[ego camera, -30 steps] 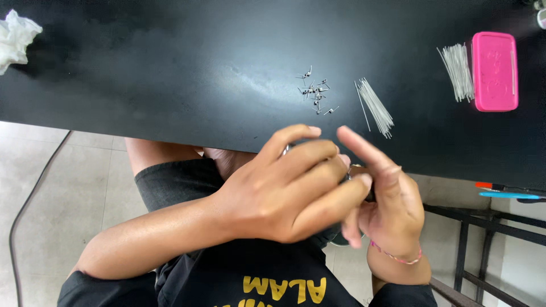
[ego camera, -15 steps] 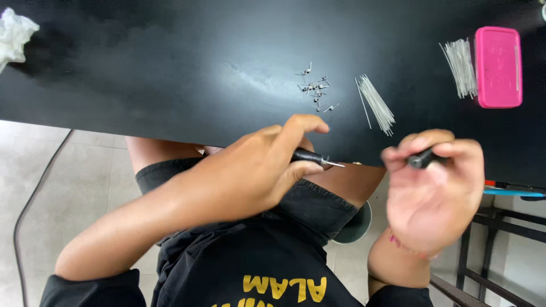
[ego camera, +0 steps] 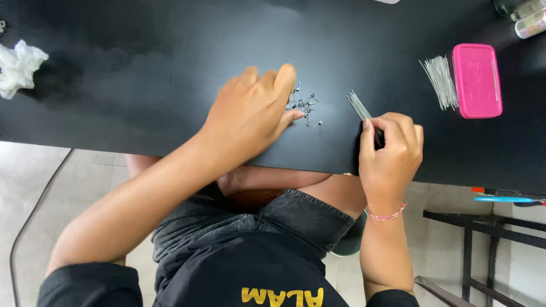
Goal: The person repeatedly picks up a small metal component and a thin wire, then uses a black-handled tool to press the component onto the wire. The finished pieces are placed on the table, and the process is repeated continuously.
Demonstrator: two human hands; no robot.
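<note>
Now the small bent pieces [ego camera: 306, 106] are covered by the flat, spread left hand [ego camera: 250, 116]; just right of them, straight wires [ego camera: 359, 106] are pinched by the right hand [ego camera: 391, 152]. More wires [ego camera: 440, 81] lie untouched.

This looks like a small craft or assembly workplace. A plain black desk [ego camera: 142, 85] carries bundles of thin metal pins [ego camera: 441, 79], a scatter of tiny bent wire pieces [ego camera: 306, 105] and a pink plastic box [ego camera: 476, 79]. Below are pale floor tiles [ego camera: 34, 182] and a black metal frame [ego camera: 483, 227].
</note>
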